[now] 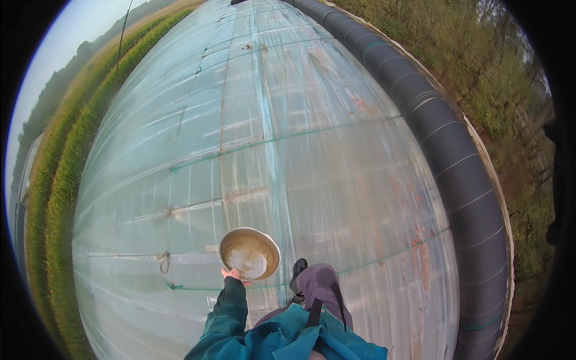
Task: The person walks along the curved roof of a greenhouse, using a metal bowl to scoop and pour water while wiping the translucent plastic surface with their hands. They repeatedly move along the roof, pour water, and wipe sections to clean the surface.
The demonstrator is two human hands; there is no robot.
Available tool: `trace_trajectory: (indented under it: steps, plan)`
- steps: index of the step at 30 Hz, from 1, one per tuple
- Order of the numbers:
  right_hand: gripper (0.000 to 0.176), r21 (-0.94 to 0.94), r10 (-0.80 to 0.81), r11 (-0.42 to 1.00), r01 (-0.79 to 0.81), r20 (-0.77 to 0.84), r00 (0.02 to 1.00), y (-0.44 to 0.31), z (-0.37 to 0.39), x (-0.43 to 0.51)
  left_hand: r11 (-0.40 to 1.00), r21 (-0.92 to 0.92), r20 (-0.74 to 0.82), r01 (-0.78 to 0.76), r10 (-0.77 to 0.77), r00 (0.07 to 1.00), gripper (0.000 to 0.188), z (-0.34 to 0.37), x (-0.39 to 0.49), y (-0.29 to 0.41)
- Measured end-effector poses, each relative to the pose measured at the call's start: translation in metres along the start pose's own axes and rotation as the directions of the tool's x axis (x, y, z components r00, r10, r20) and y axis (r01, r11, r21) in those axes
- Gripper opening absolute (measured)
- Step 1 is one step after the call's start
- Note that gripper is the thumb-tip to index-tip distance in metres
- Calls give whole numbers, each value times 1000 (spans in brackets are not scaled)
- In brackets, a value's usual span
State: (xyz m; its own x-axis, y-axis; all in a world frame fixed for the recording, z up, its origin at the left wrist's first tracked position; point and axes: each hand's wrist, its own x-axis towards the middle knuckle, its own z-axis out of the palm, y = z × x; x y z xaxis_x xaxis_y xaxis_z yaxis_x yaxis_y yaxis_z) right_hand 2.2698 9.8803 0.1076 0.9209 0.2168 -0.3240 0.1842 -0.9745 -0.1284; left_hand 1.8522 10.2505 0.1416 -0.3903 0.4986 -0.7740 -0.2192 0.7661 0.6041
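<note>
In my left hand (pixel 232 273) is a round metal basin (pixel 249 254), gripped at its near rim. Brownish residue or material coats the inside of the basin; exactly what it is cannot be told. A dark teal sleeve covers the left arm. My right hand is out of view. Beneath me spreads the clear plastic film (pixel 342 189) of a greenhouse roof, wrinkled and streaked with dirt. My dark shoe (pixel 299 266) stands on it, just right of the basin.
Green cords (pixel 310 131) cross the film. A small rope loop (pixel 164 263) lies left of the basin. Along the right edge runs a rolled black cover (pixel 443 139), with brush (pixel 486 76) beyond. The film curves down on the left towards green crop rows (pixel 67 202).
</note>
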Motion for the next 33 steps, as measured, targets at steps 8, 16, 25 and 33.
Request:
trace_trajectory:
  steps: [8,16,25,33]
  plan:
    - [31,-9,-93,996,94,39,995,-159,0,92,974,-150,-240,169,-202,950,83,-6,89,39]
    - [30,-24,-190,981,194,106,976,-248,-23,149,994,-108,-358,-3,-36,933,66,-22,99,173]
    - [30,-18,-237,970,241,121,964,-344,-51,190,984,-150,-390,96,-148,909,66,4,126,221]
    - [29,-5,-207,978,208,85,975,-457,-66,233,965,-74,-227,252,-262,938,52,66,201,269]
